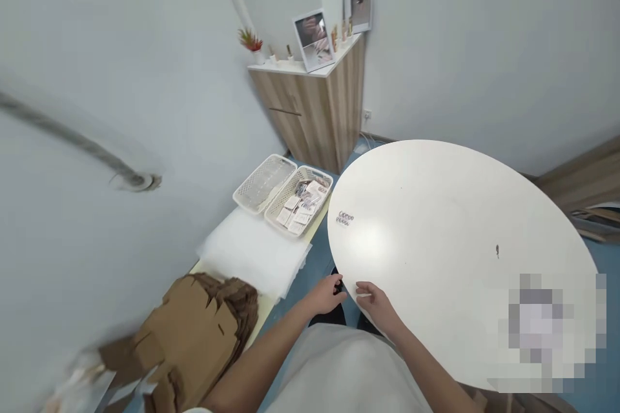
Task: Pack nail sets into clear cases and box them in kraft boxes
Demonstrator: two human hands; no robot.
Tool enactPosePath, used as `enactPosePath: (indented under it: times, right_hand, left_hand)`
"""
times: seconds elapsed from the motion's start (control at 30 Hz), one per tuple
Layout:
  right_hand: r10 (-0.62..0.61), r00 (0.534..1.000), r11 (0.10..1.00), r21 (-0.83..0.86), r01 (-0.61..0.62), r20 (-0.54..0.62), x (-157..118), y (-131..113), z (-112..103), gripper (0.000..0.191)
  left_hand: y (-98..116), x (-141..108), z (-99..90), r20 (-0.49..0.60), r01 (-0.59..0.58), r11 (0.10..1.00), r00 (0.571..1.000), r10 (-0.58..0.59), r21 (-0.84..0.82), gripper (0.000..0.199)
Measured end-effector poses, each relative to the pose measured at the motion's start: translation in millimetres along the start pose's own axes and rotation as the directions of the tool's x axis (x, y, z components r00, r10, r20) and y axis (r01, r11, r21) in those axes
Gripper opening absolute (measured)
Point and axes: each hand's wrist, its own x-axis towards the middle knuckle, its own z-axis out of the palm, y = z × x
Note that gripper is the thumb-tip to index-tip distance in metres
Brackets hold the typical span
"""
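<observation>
Step in hand looks like a pause btw. handling, both hands apparently free: the L hand is at the near edge of the big, glossy white oval tabletop, fingers loosely curled, thumb apart, nothing visible in it; the R hand is just beside it, above the tabletop's rim, half-open, also w/ nothing visible in it. Can't tell if the R hand touches the surface. Nearest loose thing is the small two-row set of dark, rounded pieces, lying flat nr. the tabletop's left rim, beyond both hands & well apart from them. A tiny slim dark item lies alone farther right, too small to ID. Off to the L, on a low pale-yellow surface, are a white plastic lattice basket w/ small white cards and packets inside, a matching white lattice tray or lid against it, a stack of translucent white sheets, and a pile of flat brown cardboard blanks. Re next move: IMO, picking up the two-row set calls for a fwd reach past the rim & a light fingertip pinch at its edge, b/c it looks thin; the basket is a longer reach, L hand better placed.
</observation>
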Motion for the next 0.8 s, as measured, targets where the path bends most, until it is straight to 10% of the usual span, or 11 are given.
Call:
enactPosePath:
  times: [0.3,0.8]
  right_hand:
    - [-0.032,0.993,0.983,-0.174,0.052,0.117,-11.8,-9.2,-1.7,0.038]
    - [-0.216,0.933,0.849,-0.416,0.325,0.287,36.6,-107.8,104.9,0.044]
  left_hand:
    - [-32.4,-62.2,3.6,-0.033,0.093,0.996,0.995,-0.093,-0.003,0.064]
    - [-78.6,-113.1,-101.6,-0.413,-0.113,0.992,0.907,0.082,-0.052,0.051]
